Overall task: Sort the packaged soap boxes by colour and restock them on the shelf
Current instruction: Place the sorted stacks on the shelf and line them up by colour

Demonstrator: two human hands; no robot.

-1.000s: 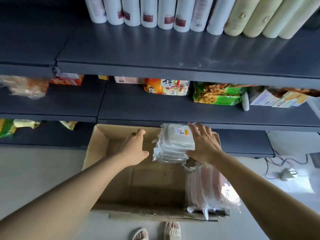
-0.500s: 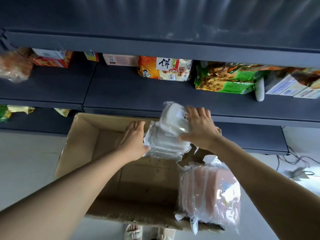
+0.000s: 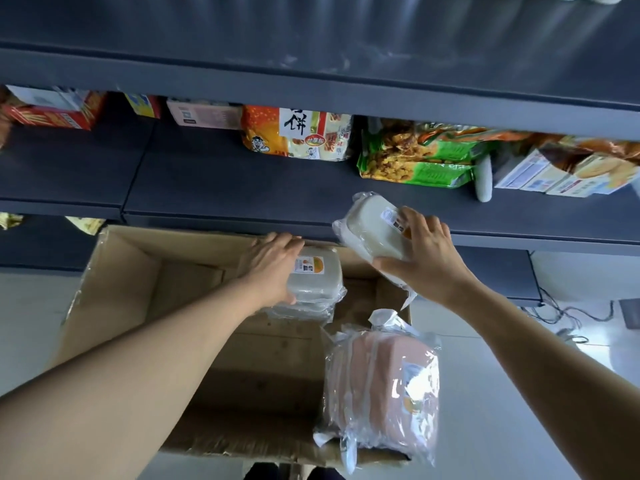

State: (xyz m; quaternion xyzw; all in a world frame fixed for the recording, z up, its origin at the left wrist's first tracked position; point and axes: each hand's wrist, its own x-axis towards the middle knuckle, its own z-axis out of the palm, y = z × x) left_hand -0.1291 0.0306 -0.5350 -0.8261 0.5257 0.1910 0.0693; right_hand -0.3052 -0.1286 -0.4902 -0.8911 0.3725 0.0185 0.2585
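head view: the right hand point(image 3: 424, 258) grips a white soap box sealed in clear plastic wrap point(image 3: 372, 227), fingers curled over its labelled end and thumb under its lower edge. the box is tilted and held in the air just over the front edge of the dark grey metal middle shelf point(image 3: 214, 181), above the far right corner of the open brown cardboard carton point(image 3: 114, 289). the left hand point(image 3: 273, 268) holds the top of a stack of white plastic-wrapped soap boxes point(image 3: 313, 284), palm against its left side, fingers curved along the far edge and thumb at the near edge; the stack sits at the far edge of the carton, its orange-and-white label facing up. a bundle of pink soap boxes in crinkled clear plastic point(image 3: 382, 386) lies at the near right corner of the carton, apart from both hands. at the back of the middle shelf stand an orange and white snack bag with a cartoon face point(image 3: 294, 135), a green snack bag point(image 3: 415, 157) to its right, and a red biscuit box point(image 3: 55, 110) near the left end.
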